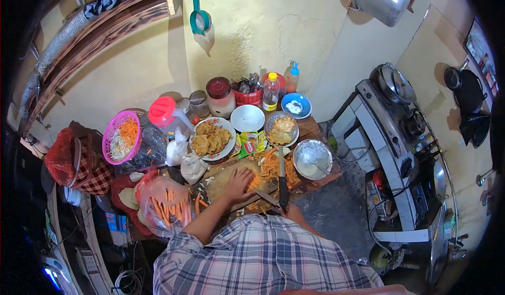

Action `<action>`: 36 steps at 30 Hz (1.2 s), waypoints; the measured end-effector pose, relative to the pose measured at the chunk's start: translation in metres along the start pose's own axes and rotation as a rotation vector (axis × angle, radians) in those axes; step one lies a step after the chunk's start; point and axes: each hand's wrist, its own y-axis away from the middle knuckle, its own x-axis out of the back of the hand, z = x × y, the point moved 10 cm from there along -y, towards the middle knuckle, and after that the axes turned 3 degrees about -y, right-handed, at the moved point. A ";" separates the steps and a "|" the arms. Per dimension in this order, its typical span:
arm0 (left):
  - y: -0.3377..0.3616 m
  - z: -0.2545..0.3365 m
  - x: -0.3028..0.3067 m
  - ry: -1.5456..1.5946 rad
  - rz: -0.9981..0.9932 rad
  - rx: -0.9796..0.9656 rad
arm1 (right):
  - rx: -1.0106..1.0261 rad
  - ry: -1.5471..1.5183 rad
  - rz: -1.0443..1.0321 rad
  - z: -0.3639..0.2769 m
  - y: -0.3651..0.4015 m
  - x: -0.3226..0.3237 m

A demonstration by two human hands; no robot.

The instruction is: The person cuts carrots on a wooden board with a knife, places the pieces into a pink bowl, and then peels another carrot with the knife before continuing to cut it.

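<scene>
My left hand point(240, 183) presses down on the wooden cutting board point(218, 183), its fingers holding orange carrot point(255, 181) pieces against the wood. My right hand point(290, 211), partly hidden at the board's near edge, is closed on a knife whose blade point(266, 196) points left toward the carrot. A long-handled skimmer point(283, 188) lies over the board's right side, its black handle end close to my right hand and its bowl under a fried fritter point(284, 124). Shredded carrot point(271, 163) is heaped beside it.
Behind the board stand a plate of fritters point(211, 137), a white bowl point(248, 118) and seasoning packets point(249, 143). A batter bowl point(312, 160) sits right. Carrots in a plastic bag point(167, 203) and a pink basket point(122, 137) are left; a stove point(386, 116) stands far right.
</scene>
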 end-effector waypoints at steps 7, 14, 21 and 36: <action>-0.022 0.006 -0.016 0.166 -0.111 -0.039 | 0.193 0.031 0.032 0.009 0.026 0.034; -0.004 0.009 -0.020 -0.044 -0.138 -0.160 | 0.093 -0.007 -0.060 0.031 0.042 0.054; 0.007 0.013 -0.033 -0.090 -0.307 -0.096 | 0.169 0.088 -0.184 0.031 0.048 0.053; 0.013 0.006 -0.038 -0.157 -0.287 0.054 | 0.019 -0.083 0.026 0.069 0.069 0.078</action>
